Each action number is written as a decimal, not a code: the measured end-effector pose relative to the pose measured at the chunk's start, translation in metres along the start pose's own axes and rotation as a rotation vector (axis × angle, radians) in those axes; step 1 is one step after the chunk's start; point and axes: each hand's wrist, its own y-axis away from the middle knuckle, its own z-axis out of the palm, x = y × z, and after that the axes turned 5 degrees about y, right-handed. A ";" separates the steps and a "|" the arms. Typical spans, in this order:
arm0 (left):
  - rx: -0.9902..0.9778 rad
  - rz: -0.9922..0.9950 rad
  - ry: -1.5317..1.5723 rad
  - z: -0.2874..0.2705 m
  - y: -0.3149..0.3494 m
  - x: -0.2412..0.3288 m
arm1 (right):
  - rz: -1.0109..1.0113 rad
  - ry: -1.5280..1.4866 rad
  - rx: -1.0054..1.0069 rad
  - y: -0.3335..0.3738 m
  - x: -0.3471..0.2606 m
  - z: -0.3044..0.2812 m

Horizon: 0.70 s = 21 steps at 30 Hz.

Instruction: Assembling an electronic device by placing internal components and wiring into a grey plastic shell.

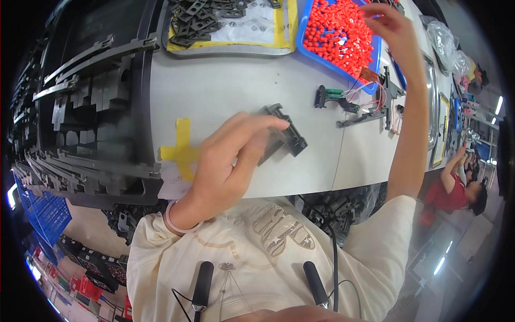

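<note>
1. Head view: left hand (230,153) has its grip closed on a blk plastic part (294,144), index fingertip resting on top of it
2. Blk part sits tilted at the mid of the pale worktop (252,80), just right of the left hand; can't tell if it's fully clear of the surface
3. Right hand (390,21) is over the far right side of a blue tray (323,64), fingers curled above red pcs (337,37); can't tell if its grip is open, closed or pinching any
4. Wired assy (375,96) w/ a green piece (333,93) lies near side of blue tray, right of blk part
5. Metal tray (230,52) w/ dark flat pcs (194,21) is far side, just left of blue tray
6. Yel tape cross (182,154) on worktop, left of left hand
7. Big blk tray (145,96) w/ long dark strips (96,59) at left
</note>
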 end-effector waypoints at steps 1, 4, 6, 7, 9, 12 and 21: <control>-0.001 0.024 -0.020 0.000 0.000 -0.001 | 0.040 0.045 -0.063 -0.011 0.021 0.006; 0.064 -0.072 0.064 0.001 0.002 -0.002 | -0.074 0.130 -0.236 -0.023 0.063 0.024; 0.110 -0.131 0.194 0.002 0.004 -0.004 | -0.150 0.173 -0.240 -0.023 0.071 0.029; 0.114 -0.116 0.215 0.002 0.004 -0.005 | -0.189 0.192 -0.236 -0.022 0.070 0.030; 0.118 -0.106 0.231 0.002 0.004 -0.008 | -0.237 0.331 -0.235 -0.022 0.063 0.031; 0.115 -0.098 0.218 0.002 0.003 -0.012 | -0.321 0.407 -0.211 -0.022 0.047 0.031; 0.116 -0.112 0.277 0.003 0.002 -0.008 | -0.371 -0.397 0.119 0.066 -0.068 0.022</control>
